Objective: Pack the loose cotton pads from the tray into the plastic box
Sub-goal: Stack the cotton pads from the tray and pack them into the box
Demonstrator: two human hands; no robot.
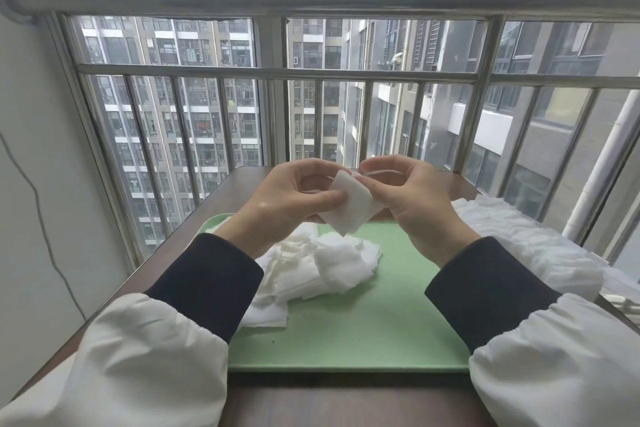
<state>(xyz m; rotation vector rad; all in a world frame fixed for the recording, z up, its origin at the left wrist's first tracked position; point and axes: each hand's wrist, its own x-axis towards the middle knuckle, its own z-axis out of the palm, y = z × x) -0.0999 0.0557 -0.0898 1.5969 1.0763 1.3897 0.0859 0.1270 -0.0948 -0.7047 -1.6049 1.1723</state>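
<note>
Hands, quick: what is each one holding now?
Left hand: pinches a cotton pad.
Right hand: pinches the same pad's other side.

text: none legible | cotton pad (pixel 353 208) pinched between fingertips (pixel 337 197): plain white, no print | tray (pixel 363 315) below fingers: plain green, no label | buildings (pixel 194 114) beyond fingers: any signs too small to read

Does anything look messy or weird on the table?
Only the cotton pads on the green tray: they lie in a slumped, fanned-out heap, not a neat stack. The left hand and right hand pinch a pad. Nothing looks torn.
</note>
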